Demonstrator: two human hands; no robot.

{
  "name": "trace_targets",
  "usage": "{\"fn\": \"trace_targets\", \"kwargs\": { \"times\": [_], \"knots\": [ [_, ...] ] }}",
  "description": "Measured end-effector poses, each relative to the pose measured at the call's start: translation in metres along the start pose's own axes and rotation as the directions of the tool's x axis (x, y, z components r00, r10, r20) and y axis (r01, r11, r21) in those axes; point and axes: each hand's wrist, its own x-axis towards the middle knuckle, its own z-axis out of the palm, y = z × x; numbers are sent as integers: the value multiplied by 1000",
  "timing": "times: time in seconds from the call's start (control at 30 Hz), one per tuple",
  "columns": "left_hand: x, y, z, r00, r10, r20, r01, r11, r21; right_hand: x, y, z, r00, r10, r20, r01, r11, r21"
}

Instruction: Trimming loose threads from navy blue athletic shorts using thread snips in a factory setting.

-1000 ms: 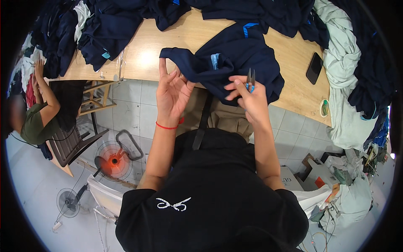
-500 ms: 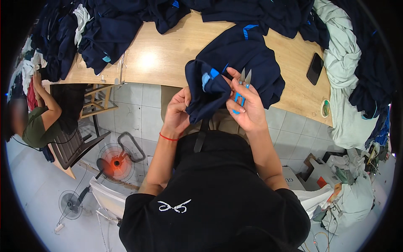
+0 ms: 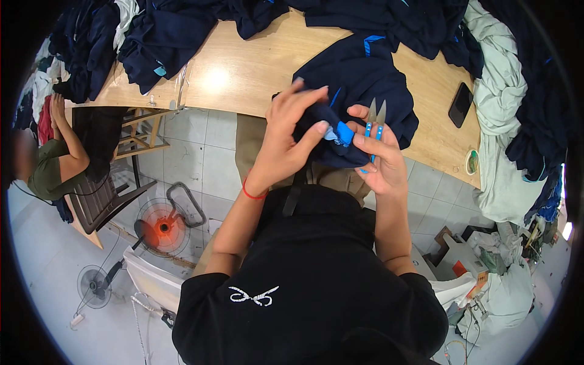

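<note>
Table point(image 3: 243, 67) pale wood, slight bend from lens, navy cloth heaps point(image 3: 164, 42) along far side, pale green cloth point(image 3: 502, 67) draped over right end. Black phone point(image 3: 460, 104) lies on the right part, small round item point(image 3: 472, 162) near the front edge below it. Tiled floor point(image 3: 219, 134) under; orange-centred fan point(image 3: 163, 227), grey fan point(image 3: 94, 286) and brown chair point(image 3: 94, 204) at left, co-worker point(image 3: 52, 164) in green top seated there, arms raised to cloth. Navy garment point(image 3: 365, 73) spread on table right of centre, near part pulled over the front edge and bunched between both hands, bright blue patch point(image 3: 345, 134) and light blue piece point(image 3: 330, 134) facing up. Left hand point(image 3: 286, 131) palm inward, fingers spread apart, thumb tip at or just beside the light blue piece; red band point(image 3: 253, 190) on wrist. Right hand point(image 3: 389, 161) turned partly palm up, fingers clamped around blue-handled snips point(image 3: 379, 131), blades pointing away from the body, slightly parted; thumb by the bright blue patch, whether pressing cloth can't tell. Left hand covers some of the bunched cloth; right lower fingers partly hidden. Far heaps cut off at top; round item too small to identify.
</note>
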Motion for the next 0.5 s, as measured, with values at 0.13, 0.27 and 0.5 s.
{"fn": "trace_targets", "kwargs": {
  "times": [0.13,0.27,0.5],
  "knots": [
    [2,-8,2,987,-74,144,106,967,-230,-12,-13,-2,992,-123,8,123,988,-90],
    [-5,-10,-9,917,-319,238,381,534,-755,-22,-21,1,980,-192,-50,181,968,-171],
    [-4,5,-18,915,-326,239,383,512,-769,-17,-17,-3,986,-161,-35,158,984,-82]
  ]
}}
